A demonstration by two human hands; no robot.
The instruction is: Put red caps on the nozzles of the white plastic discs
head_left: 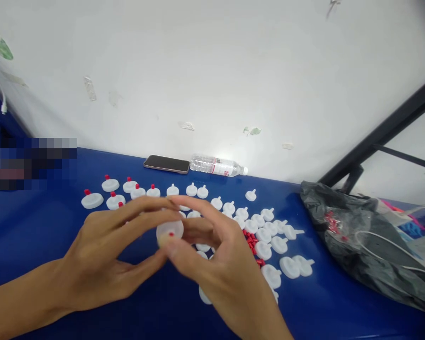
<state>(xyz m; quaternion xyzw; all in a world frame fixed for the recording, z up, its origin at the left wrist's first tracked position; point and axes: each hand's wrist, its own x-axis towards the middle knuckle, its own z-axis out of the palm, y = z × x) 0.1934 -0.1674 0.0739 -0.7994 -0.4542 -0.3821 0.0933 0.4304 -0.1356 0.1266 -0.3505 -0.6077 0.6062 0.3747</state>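
Between my two hands is a white round plastic nozzle cap [170,228], held above the blue surface with a bit of red tip showing on it. The fingers of my left hand [115,248] close around its left and upper side. My right hand [207,250] pinches it from the right, the thumb pressed near the red tip. Behind and to the right lie several white nozzle caps [279,244] with bare spouts. A heap of small red tips [250,242] sits among them, partly hidden by my right hand. To the left stand several white caps with red tips fitted [92,200].
A phone [166,164] and a clear plastic bottle [217,166] lie along the white wall. On the right, a dark plastic bag [357,236] holds a clear bag of red pieces [335,224]. A black metal bar [382,125] slants above it.
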